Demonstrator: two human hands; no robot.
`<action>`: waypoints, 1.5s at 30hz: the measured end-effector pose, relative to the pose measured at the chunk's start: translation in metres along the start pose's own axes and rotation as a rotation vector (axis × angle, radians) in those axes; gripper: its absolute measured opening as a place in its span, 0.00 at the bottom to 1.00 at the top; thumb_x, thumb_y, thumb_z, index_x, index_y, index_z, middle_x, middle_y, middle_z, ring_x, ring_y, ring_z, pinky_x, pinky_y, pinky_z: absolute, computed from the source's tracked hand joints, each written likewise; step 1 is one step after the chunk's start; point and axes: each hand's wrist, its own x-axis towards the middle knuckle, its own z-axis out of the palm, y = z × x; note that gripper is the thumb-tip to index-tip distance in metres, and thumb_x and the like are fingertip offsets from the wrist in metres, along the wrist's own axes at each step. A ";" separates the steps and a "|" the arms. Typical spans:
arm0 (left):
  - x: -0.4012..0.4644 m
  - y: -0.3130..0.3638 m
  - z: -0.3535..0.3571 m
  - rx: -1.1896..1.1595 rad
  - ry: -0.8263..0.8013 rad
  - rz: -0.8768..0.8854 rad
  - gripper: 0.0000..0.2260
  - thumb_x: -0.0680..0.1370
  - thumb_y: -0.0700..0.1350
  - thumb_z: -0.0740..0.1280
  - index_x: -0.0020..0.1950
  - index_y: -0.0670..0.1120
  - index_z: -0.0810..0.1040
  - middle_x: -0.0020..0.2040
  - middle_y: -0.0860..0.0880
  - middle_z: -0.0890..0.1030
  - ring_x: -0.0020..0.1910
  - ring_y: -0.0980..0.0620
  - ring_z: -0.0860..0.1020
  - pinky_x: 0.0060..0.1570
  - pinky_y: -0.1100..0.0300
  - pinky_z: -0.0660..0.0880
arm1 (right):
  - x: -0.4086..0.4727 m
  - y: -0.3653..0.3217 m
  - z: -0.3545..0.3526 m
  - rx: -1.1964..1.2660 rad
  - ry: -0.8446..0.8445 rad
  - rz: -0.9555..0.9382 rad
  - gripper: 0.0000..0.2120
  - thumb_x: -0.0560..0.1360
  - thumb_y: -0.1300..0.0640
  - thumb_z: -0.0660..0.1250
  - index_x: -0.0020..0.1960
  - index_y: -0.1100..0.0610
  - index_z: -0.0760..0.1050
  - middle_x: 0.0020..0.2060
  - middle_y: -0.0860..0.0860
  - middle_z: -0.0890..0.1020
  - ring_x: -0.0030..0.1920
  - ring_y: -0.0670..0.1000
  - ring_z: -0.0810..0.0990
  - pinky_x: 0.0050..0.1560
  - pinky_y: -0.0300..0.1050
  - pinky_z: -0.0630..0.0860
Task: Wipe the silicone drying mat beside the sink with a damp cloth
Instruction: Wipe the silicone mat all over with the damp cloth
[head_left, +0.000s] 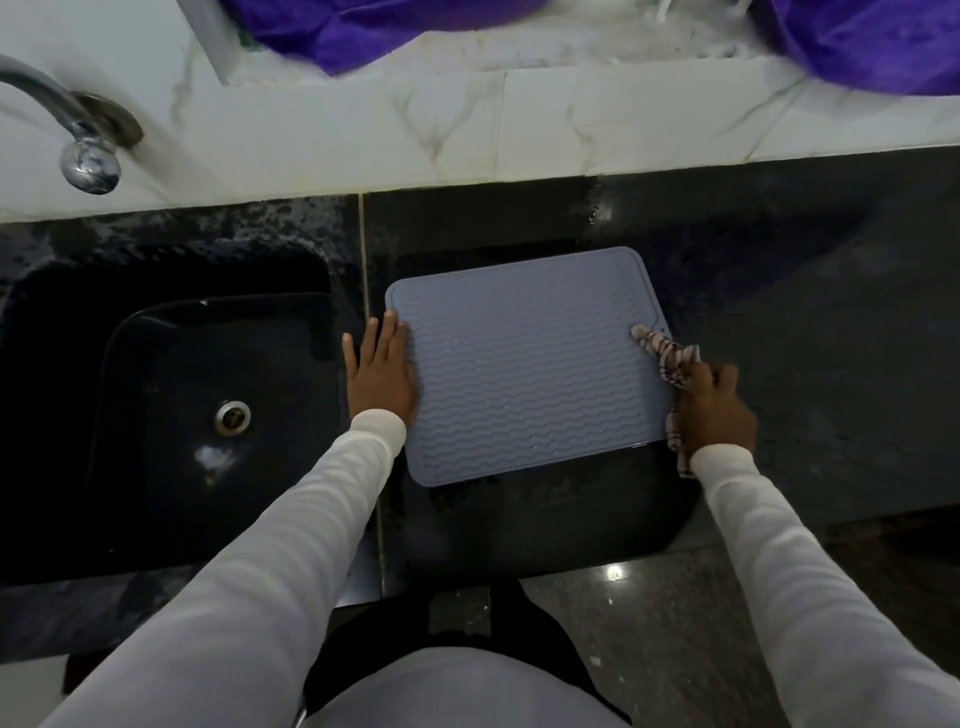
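Observation:
A grey-blue silicone drying mat with wavy ridges lies flat on the dark counter, just right of the sink. My left hand rests flat, fingers spread, on the mat's left edge. My right hand is closed around a striped pink-and-white cloth at the mat's right edge. One end of the cloth pokes forward onto the mat's right rim; another end hangs below my wrist.
A black sink with a metal drain sits to the left. A chrome tap is mounted on the white marble ledge behind. Purple fabric lies along the back. The counter's front edge runs close below the mat.

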 end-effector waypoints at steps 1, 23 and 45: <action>0.000 0.000 0.000 -0.002 0.003 -0.003 0.23 0.83 0.47 0.52 0.79 0.48 0.55 0.80 0.50 0.53 0.79 0.48 0.49 0.76 0.43 0.38 | 0.001 0.000 0.000 0.000 0.005 0.002 0.17 0.75 0.59 0.63 0.63 0.57 0.67 0.56 0.61 0.67 0.40 0.67 0.78 0.42 0.58 0.74; 0.004 -0.018 -0.006 0.143 -0.119 0.094 0.33 0.80 0.58 0.57 0.80 0.49 0.47 0.80 0.51 0.45 0.79 0.47 0.43 0.75 0.41 0.39 | -0.123 -0.267 0.070 0.130 -0.017 -0.545 0.14 0.70 0.61 0.70 0.51 0.56 0.69 0.49 0.59 0.77 0.25 0.54 0.75 0.20 0.45 0.71; 0.003 -0.012 -0.005 0.099 -0.038 0.084 0.26 0.83 0.45 0.53 0.80 0.49 0.49 0.80 0.50 0.47 0.79 0.48 0.45 0.75 0.42 0.39 | 0.005 -0.016 0.007 -0.017 0.053 -0.014 0.10 0.75 0.61 0.61 0.56 0.60 0.65 0.53 0.64 0.69 0.37 0.69 0.79 0.38 0.62 0.76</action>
